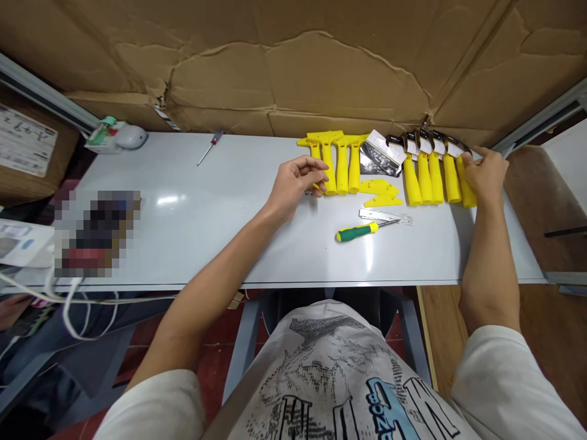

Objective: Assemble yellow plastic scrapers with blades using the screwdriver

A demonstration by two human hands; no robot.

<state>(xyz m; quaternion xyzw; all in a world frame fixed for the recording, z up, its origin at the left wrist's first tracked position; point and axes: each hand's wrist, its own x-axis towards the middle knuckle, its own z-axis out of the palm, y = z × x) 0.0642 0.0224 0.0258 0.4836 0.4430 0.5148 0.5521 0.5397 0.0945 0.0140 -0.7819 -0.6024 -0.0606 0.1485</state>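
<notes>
My left hand is at the left end of a group of yellow T-shaped handles, its fingers curled and apart over the leftmost one. At the right, my right hand grips the top of the last yellow scraper in a row of several, which have dark packaged heads. Between the groups lie black-and-white packets and flat yellow plates. Nearer the front edge are clear-and-metal strips and a green-and-yellow screwdriver.
A small screwdriver lies at the back left of the white table. Farther left are a white rounded device, a pixelated item and white cables. Cardboard stands behind the table.
</notes>
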